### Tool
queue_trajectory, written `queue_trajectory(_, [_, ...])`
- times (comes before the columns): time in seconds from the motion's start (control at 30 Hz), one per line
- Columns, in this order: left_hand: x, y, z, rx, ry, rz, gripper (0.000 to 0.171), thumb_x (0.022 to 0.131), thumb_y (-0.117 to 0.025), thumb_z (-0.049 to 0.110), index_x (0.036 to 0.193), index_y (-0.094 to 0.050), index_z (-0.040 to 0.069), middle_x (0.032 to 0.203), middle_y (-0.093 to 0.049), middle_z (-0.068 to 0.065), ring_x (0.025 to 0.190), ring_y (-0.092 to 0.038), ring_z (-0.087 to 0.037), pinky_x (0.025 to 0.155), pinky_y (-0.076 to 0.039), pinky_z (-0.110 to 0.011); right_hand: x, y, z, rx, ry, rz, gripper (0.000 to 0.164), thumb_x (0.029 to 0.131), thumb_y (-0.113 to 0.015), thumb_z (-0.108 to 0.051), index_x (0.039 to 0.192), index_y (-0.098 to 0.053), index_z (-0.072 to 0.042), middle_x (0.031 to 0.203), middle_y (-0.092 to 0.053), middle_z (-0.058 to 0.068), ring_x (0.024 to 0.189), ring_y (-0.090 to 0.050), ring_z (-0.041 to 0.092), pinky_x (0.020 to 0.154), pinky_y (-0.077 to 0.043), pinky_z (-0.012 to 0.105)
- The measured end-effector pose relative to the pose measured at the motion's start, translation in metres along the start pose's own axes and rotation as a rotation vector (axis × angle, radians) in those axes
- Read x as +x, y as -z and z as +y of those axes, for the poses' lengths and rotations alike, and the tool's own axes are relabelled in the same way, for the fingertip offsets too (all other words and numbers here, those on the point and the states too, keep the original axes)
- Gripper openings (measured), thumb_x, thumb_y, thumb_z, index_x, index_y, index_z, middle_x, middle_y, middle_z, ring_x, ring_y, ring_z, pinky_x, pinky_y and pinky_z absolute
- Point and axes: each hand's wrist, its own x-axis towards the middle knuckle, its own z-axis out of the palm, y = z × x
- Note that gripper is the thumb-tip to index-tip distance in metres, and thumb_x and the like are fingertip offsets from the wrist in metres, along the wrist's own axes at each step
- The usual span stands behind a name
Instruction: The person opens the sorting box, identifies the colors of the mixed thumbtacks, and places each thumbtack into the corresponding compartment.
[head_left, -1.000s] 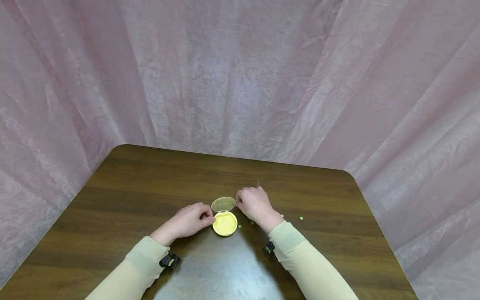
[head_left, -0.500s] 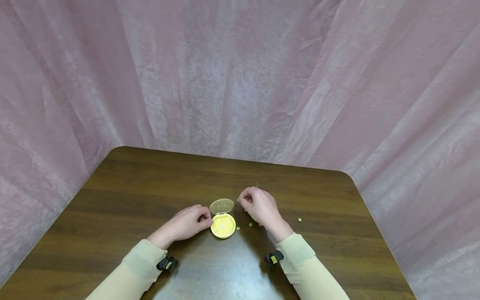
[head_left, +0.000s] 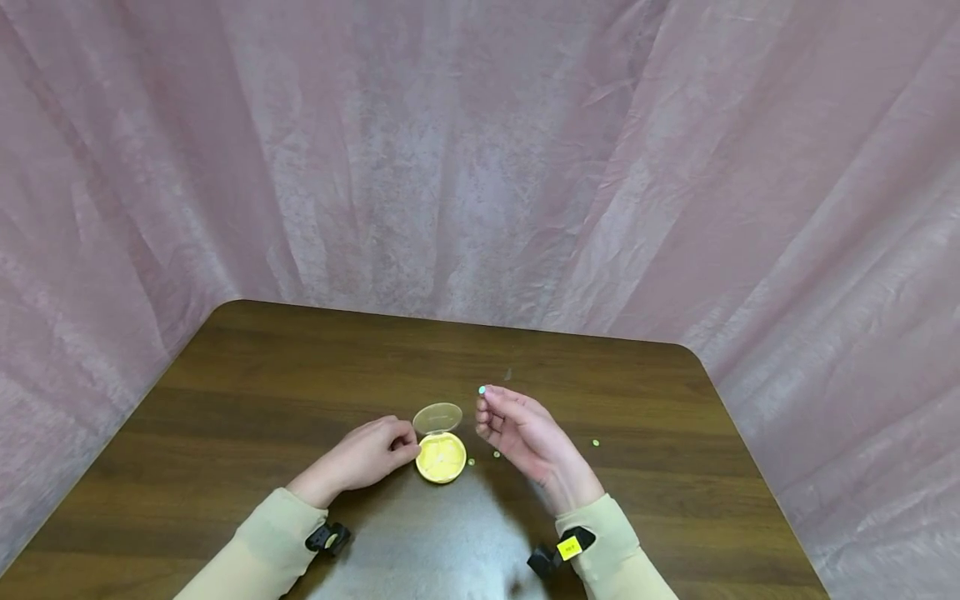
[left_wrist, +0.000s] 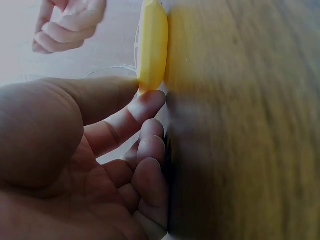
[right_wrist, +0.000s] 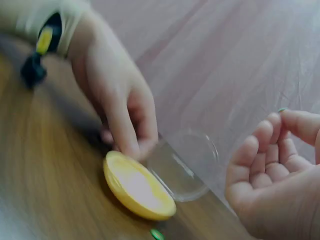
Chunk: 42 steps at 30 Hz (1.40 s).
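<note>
A round yellow case [head_left: 441, 459] sits on the wooden table with its clear lid [head_left: 438, 418] tipped back, and its inside looks divided like a lemon slice. My left hand [head_left: 375, 454] pinches the case's left edge; in the left wrist view the thumb and index finger meet at the yellow rim [left_wrist: 153, 47]. Raised to the right of the lid, my right hand [head_left: 525, 437] is turned palm inward. Between its thumb and index fingertip it pinches a small round green piece [head_left: 482, 390], of which only a sliver shows in the right wrist view. Its other fingers are curled.
Small green pieces lie on the table: one beside the case [head_left: 471, 462], another just right of that [head_left: 497, 454], and a third farther right [head_left: 596, 442]. A small clear object [head_left: 508, 375] lies behind the right hand. Pink curtains [head_left: 480, 167] hang behind the table.
My right hand has lifted from the table and rolled palm inward, bringing the small green piece into view at its fingertips. The left hand keeps its hold on the case.
</note>
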Motion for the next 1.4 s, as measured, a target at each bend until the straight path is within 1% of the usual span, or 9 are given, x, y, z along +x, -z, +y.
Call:
queue_trajectory(0.3, [-0.004, 0.002, 0.000, -0.014, 0.011, -0.001, 0.016, 0.093, -0.065, 0.024, 0.079, -0.059, 0.027, 0.074, -0.050, 0.012, 0.070, -0.047, -0.007, 0.064, -0.038, -0.027, -0.010, -0.007, 0.005, 0.220, 0.006, -0.279, 0.015, 0.106, -0.046, -0.017, 0.103, -0.060, -0.013, 0.095, -0.054, -0.002, 0.088, -0.049, 0.014, 0.084, -0.040, 0.027])
queue_trajectory(0.6, [-0.001, 0.003, 0.003, -0.001, 0.011, 0.002, 0.016, 0.092, -0.065, 0.025, 0.078, -0.059, 0.028, 0.074, -0.050, 0.012, 0.070, -0.047, -0.007, 0.064, -0.039, -0.027, -0.011, -0.004, 0.003, 0.045, 0.040, -0.233, 0.016, 0.105, -0.046, -0.013, 0.102, -0.062, -0.011, 0.091, -0.056, -0.001, 0.085, -0.052, 0.015, 0.083, -0.041, 0.029])
queue_trajectory(0.7, [0.001, 0.004, 0.004, 0.000, 0.007, 0.001, 0.015, 0.092, -0.065, 0.023, 0.078, -0.059, 0.028, 0.074, -0.050, 0.012, 0.070, -0.047, -0.007, 0.064, -0.039, -0.027, -0.011, -0.009, 0.002, -0.147, 0.062, -0.137, 0.012, 0.101, -0.056, -0.016, 0.104, -0.063, -0.006, 0.087, -0.058, 0.001, 0.081, -0.053, 0.015, 0.080, -0.043, 0.030])
queue_trajectory(0.8, [0.003, 0.005, 0.005, -0.006, 0.010, -0.005, 0.015, 0.092, -0.064, 0.022, 0.078, -0.060, 0.027, 0.074, -0.050, 0.011, 0.070, -0.047, -0.008, 0.063, -0.039, -0.028, -0.009, -0.016, 0.001, -0.416, 0.095, -0.048, 0.023, 0.095, -0.066, -0.021, 0.105, -0.065, 0.000, 0.088, -0.062, 0.003, 0.081, -0.056, 0.015, 0.077, -0.046, 0.030])
queue_trajectory(0.93, [0.005, 0.006, 0.006, -0.009, 0.017, -0.012, 0.015, 0.092, -0.064, 0.023, 0.078, -0.060, 0.027, 0.075, -0.050, 0.010, 0.071, -0.047, -0.008, 0.064, -0.039, -0.028, -0.007, -0.026, 0.000, -0.971, 0.214, 0.006, 0.019, 0.093, -0.069, -0.029, 0.101, -0.072, -0.011, 0.090, -0.066, -0.004, 0.082, -0.058, 0.010, 0.074, -0.047, 0.028])
queue_trajectory(1.03, [0.006, 0.007, 0.007, -0.001, 0.018, -0.012, 0.016, 0.093, -0.064, 0.024, 0.078, -0.059, 0.028, 0.075, -0.050, 0.010, 0.071, -0.047, -0.008, 0.064, -0.039, -0.028, -0.004, -0.035, 0.003, -1.441, 0.368, 0.030, 0.008, 0.093, -0.068, -0.032, 0.093, -0.072, -0.025, 0.087, -0.063, -0.016, 0.078, -0.057, 0.003, 0.070, -0.045, 0.023])
queue_trajectory(1.1, [0.006, 0.008, 0.008, 0.005, 0.017, -0.011, 0.016, 0.093, -0.064, 0.024, 0.078, -0.059, 0.028, 0.075, -0.050, 0.010, 0.071, -0.047, -0.008, 0.065, -0.039, -0.028, -0.001, -0.041, 0.008, -1.671, 0.488, 0.040, 0.003, 0.090, -0.069, -0.029, 0.089, -0.072, -0.028, 0.084, -0.060, -0.019, 0.076, -0.056, 0.002, 0.067, -0.044, 0.022])
queue_trajectory(1.23, [0.006, 0.008, 0.009, 0.005, 0.017, -0.013, 0.015, 0.093, -0.064, 0.024, 0.078, -0.059, 0.027, 0.075, -0.050, 0.010, 0.070, -0.048, -0.008, 0.064, -0.039, -0.028, 0.006, -0.046, 0.020, -1.938, 0.674, 0.044, 0.005, 0.085, -0.071, -0.023, 0.082, -0.070, -0.027, 0.080, -0.057, -0.017, 0.072, -0.055, 0.005, 0.061, -0.043, 0.024])
queue_trajectory(1.4, [0.004, 0.004, 0.011, 0.007, 0.019, -0.012, 0.015, 0.093, -0.065, 0.025, 0.078, -0.060, 0.026, 0.074, -0.050, 0.010, 0.071, -0.048, -0.008, 0.065, -0.039, -0.028, 0.008, -0.048, 0.029, -2.106, 0.703, 0.021, 0.010, 0.084, -0.072, -0.024, 0.076, -0.067, -0.028, 0.077, -0.055, -0.015, 0.071, -0.058, 0.009, 0.060, -0.043, 0.029])
